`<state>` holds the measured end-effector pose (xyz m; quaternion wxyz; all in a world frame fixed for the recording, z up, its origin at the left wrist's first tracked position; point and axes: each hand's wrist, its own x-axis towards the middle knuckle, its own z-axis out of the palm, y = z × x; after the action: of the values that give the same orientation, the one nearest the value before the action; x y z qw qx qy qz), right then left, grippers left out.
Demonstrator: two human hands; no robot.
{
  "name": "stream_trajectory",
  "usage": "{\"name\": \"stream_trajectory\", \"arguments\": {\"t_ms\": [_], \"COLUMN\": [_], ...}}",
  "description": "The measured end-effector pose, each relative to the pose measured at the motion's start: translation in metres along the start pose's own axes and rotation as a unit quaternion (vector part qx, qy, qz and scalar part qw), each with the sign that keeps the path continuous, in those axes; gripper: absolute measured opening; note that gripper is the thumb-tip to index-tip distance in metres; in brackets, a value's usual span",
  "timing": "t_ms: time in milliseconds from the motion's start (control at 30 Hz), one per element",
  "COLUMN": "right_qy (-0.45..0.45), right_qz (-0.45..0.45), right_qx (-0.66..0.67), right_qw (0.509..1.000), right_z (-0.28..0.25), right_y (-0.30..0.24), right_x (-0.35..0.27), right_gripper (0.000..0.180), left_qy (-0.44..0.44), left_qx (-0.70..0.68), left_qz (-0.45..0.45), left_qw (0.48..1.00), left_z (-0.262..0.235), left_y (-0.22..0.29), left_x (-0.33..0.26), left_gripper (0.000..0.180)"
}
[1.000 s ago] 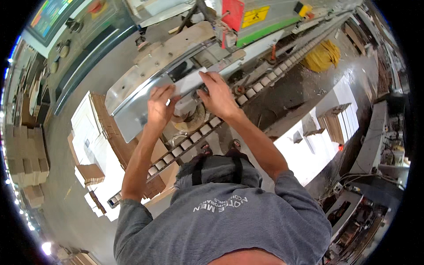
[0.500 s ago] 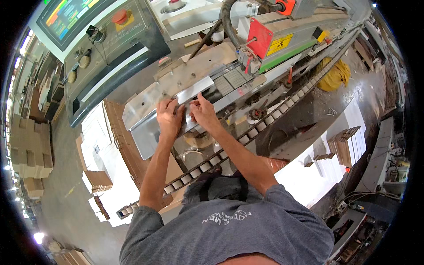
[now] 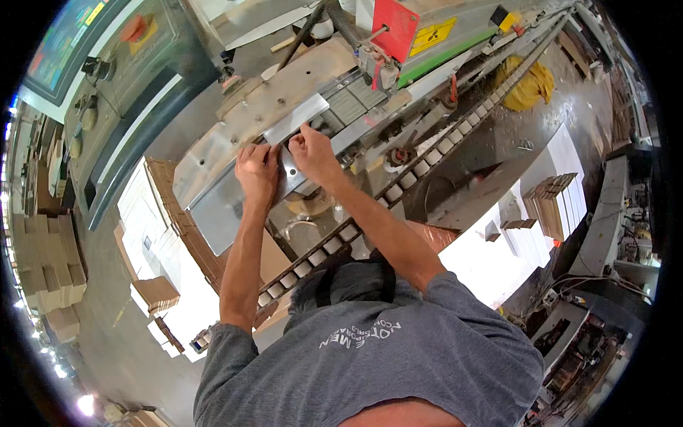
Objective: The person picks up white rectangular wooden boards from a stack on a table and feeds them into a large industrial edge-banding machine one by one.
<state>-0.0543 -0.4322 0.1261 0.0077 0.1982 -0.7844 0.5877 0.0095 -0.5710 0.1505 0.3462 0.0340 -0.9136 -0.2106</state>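
Both my hands are over the metal bed of a machine, a short way apart. My left hand [image 3: 257,172] has its fingers bent together at the edge of a bare metal plate [image 3: 217,222]. Beside it, my right hand [image 3: 314,154] is closed too, thumb and forefinger near the end of a shiny metal guide strip [image 3: 297,118]. Whatever the fingers grip, if anything, is hidden. Right of the strip lies a ribbed metal track [image 3: 352,101] running toward a red plate [image 3: 393,30].
A control panel [image 3: 131,107] with a screen and red button stands at the left. White and brown board stacks [image 3: 153,220] are left of the machine, more white boards [image 3: 491,242] at right. A roller rail [image 3: 421,168] crosses before me; a yellow bag [image 3: 525,84] lies beyond.
The view has shifted, so the machine and panel sit farther left and higher. My hands stay at the same metal guide strip, both fingers still bent; my right fingers look more curled.
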Motion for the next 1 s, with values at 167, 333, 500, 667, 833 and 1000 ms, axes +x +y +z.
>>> {"name": "stream_trajectory", "arguments": {"t_ms": [167, 333, 500, 667, 833, 1000], "right_qy": [0.023, 0.044, 0.012, 0.037, 0.018, 0.111], "right_qz": [0.023, 0.036, 0.135, 0.076, 0.156, 0.112], "right_qx": [-0.017, -0.068, -0.039, 0.016, 0.105, -0.018], "right_qw": [0.999, 0.996, 0.990, 0.996, 0.982, 0.987], "right_z": [-0.027, -0.061, -0.100, -0.119, -0.151, -0.182], "right_y": [0.008, 0.014, 0.018, 0.013, -0.021, 0.002], "right_x": [0.018, 0.039, 0.059, 0.030, -0.040, -0.125], "right_gripper": [0.020, 0.017, 0.047, 0.058, 0.056, 0.044], "left_qy": [-0.026, -0.047, -0.063, -0.100, -0.123, -0.117], "left_qx": [0.011, 0.020, 0.008, 0.008, -0.035, -0.155], "left_qz": [-0.008, -0.029, -0.007, 0.015, 0.058, -0.102], "left_qw": [1.000, 0.998, 0.998, 0.995, 0.990, 0.976], "left_z": [0.029, 0.069, 0.105, 0.139, 0.168, 0.130], "left_y": [0.020, 0.038, 0.059, 0.071, 0.093, 0.053], "left_x": [0.016, 0.035, 0.055, 0.078, 0.109, 0.074], "left_gripper": [0.013, 0.017, 0.021, 0.025, 0.020, 0.019]}}
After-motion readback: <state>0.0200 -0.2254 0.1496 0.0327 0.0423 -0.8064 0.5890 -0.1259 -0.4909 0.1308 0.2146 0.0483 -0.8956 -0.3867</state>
